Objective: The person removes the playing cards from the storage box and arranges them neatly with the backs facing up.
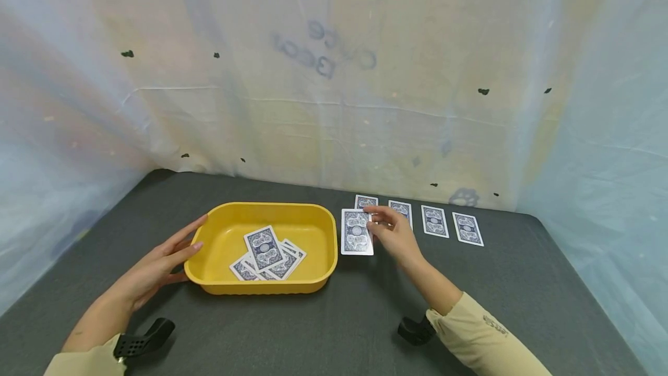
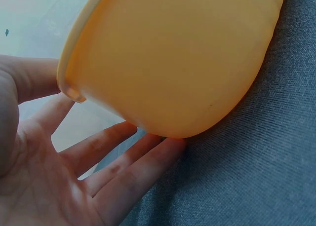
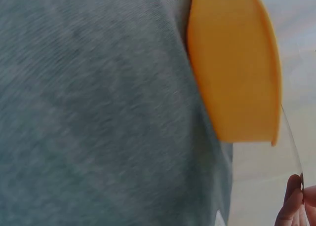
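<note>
My right hand point(image 1: 398, 237) pinches a blue-and-white playing card point(image 1: 357, 234) between thumb and fingers, its patterned back showing. In the right wrist view the card point(image 3: 294, 142) appears edge-on, above the tray's rim. Just behind it lies another card point(image 1: 366, 201), partly covered by the held one. At the left end of the yellow tray point(image 1: 261, 288), my left hand point(image 1: 151, 266) holds the rim, thumb over it, with the other fingers spread against the outer wall point(image 2: 173, 63). Several playing cards point(image 1: 265, 248) lie overlapping in the tray, backs up.
Along the table's back edge, a row of face-down cards continues right with one card point(image 1: 400, 209) partly behind my right hand, then a second point(image 1: 435, 221) and a third point(image 1: 468, 228). Dark grey cloth point(image 1: 334, 335) covers the table. A pale sheet point(image 1: 334, 132) hangs behind.
</note>
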The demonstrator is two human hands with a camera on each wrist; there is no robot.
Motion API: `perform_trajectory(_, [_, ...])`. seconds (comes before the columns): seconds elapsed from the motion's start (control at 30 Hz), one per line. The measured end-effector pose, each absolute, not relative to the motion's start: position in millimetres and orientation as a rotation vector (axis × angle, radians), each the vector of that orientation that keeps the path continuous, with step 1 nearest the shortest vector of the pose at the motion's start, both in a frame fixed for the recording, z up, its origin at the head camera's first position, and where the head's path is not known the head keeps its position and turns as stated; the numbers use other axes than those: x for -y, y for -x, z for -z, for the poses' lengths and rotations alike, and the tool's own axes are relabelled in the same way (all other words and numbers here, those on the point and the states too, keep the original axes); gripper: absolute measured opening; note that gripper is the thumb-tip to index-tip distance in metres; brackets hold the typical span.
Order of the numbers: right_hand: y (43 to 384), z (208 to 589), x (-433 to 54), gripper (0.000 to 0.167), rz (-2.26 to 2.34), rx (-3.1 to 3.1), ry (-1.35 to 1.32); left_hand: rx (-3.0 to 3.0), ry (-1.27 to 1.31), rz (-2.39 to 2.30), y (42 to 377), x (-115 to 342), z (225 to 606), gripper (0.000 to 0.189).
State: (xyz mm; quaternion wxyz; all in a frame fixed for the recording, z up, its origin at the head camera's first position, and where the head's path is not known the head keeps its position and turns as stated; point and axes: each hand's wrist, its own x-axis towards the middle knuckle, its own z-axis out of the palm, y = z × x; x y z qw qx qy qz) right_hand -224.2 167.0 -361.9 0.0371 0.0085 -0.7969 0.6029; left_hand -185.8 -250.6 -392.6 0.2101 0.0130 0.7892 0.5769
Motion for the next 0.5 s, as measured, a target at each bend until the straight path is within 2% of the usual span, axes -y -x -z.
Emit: perform_trajectory(0.5, [228, 382, -182, 0.031, -1.829, 2.510, -0.008, -2.199, -0.050, -1.604, 185, 250, 392, 0.069])
